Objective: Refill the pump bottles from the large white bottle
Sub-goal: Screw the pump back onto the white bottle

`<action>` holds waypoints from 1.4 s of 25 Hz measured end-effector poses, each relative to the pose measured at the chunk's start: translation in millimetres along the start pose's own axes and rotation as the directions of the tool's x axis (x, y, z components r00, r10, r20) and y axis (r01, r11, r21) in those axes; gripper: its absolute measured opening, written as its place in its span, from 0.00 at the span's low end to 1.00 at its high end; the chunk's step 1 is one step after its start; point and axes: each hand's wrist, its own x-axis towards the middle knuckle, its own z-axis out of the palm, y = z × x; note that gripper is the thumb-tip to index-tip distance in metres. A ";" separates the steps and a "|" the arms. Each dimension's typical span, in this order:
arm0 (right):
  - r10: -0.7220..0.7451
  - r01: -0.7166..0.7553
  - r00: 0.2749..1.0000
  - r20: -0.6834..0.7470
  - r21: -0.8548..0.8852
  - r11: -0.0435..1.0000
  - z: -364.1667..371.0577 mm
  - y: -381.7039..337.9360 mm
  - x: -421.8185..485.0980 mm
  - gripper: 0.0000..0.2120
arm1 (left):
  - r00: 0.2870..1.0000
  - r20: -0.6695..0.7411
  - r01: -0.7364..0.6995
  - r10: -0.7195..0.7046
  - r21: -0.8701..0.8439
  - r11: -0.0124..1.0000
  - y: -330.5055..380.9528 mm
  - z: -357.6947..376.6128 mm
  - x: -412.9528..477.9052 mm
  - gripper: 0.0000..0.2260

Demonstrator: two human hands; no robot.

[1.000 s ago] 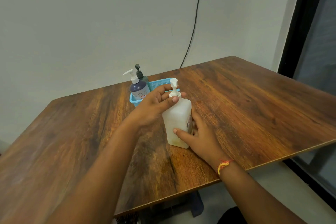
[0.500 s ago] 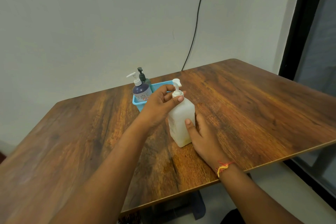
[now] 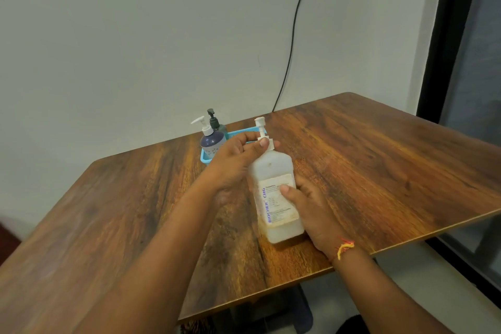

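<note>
The large white bottle (image 3: 273, 171) stands upright on the wooden table (image 3: 366, 160), its worn label facing me and a white pump on top. My left hand (image 3: 235, 163) grips the bottle's pump collar at the neck. Around the lower right side of its body wraps my right hand (image 3: 311, 206), thumb pressed on the label. Behind them, a purple pump bottle (image 3: 211, 141) with a white pump and a dark green pump bottle (image 3: 215, 122) stand in a blue basket (image 3: 206, 157).
The table's front edge runs close below my right wrist, and its right edge lies near a dark window frame (image 3: 444, 62). A black cable (image 3: 292, 35) hangs down the wall behind the table.
The white bottle has turned so its label now faces me, and it sits closer to me. My right hand shifted from the bottle's base to its side. My left hand stays at the neck.
</note>
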 end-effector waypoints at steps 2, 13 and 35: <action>0.103 -0.111 0.993 0.062 0.139 0.984 -5.4 -2.6 0.2 0.28 | 0.999 0.020 0.035 -0.033 -0.088 0.995 3.5 -1.6 -5.7 0.16; 0.266 -0.336 0.932 0.246 0.311 0.889 -10.9 -20.4 -9.7 0.34 | 0.997 0.047 0.074 -0.063 -0.284 0.956 8.4 10.4 -24.3 0.19; -0.213 -0.166 0.837 -0.505 -0.605 0.779 -109.4 -70.8 144.3 0.33 | 0.972 0.091 -0.167 0.216 0.916 0.364 -70.0 35.3 126.1 0.39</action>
